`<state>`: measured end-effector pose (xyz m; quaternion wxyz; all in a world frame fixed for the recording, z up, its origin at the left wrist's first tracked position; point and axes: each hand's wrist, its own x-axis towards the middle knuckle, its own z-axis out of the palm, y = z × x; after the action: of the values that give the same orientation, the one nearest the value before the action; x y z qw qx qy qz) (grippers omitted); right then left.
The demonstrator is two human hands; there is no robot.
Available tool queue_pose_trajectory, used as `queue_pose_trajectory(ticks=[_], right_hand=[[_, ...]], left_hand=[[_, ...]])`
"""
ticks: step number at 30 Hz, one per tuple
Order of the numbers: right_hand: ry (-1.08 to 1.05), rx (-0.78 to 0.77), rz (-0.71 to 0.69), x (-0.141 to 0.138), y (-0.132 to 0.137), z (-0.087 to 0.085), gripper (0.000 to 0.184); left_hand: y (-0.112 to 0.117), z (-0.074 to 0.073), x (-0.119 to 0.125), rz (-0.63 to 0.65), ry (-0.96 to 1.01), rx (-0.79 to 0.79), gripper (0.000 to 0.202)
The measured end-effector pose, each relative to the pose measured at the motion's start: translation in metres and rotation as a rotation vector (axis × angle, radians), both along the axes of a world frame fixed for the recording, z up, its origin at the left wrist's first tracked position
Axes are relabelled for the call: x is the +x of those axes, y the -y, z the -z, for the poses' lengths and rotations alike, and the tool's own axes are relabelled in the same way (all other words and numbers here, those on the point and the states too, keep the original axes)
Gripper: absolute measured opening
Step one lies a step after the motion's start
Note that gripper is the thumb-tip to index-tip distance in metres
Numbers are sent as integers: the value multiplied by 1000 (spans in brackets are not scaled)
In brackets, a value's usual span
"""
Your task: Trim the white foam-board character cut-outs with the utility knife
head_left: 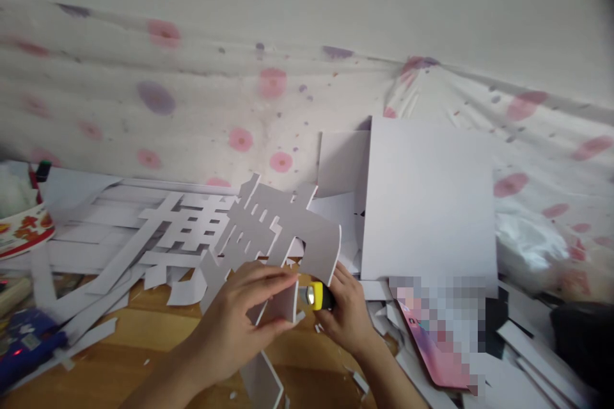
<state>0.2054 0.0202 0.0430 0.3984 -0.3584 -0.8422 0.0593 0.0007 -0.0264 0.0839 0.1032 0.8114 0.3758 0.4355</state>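
A white foam board cut-out (319, 244) with several slots and arms, shaped like a written character, is held up over the wooden table. My left hand (235, 316) is closed on its lower part, with the thumb below and the fingers above. My right hand (350, 310) grips a yellow and black utility knife (316, 296), its metal tip pointing left toward the piece. The right fingers are partly hidden behind the cut-out's right edge, so I cannot tell whether they touch it. One lower arm of the cut-out hangs below my left hand.
Another white character-shaped cut-out (165, 220) lies at the left among paper strips. A blue glue gun (31, 345) and a red-and-white tub (26, 235) are farther left. Behind my right hand stands a large white board (432, 204). Near it lies a pink-screened device (439, 358). Scraps litter the table (167, 332).
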Motion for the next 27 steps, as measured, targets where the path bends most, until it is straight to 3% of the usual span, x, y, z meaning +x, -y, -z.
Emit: queue_pose_trajectory(ticks=[5,9,14,20,27], right_hand=[[-174,-102,-40,3,0,4,12],[-483,-256,-80,2,4,10,5],[-869,-414,-26,6,1,11,15],[-978,-666,106,0,-2,-4,37],[-1094,-848,154,-2,-5,1,42]], left_hand=[[-5,7,4,-65,-65,166,49],[-8,12,10,-95,-163,241,39],[-8,18,16,-126,-290,176,37],[-6,23,22,-96,-382,38,43],[-5,9,11,85,-387,-99,55]])
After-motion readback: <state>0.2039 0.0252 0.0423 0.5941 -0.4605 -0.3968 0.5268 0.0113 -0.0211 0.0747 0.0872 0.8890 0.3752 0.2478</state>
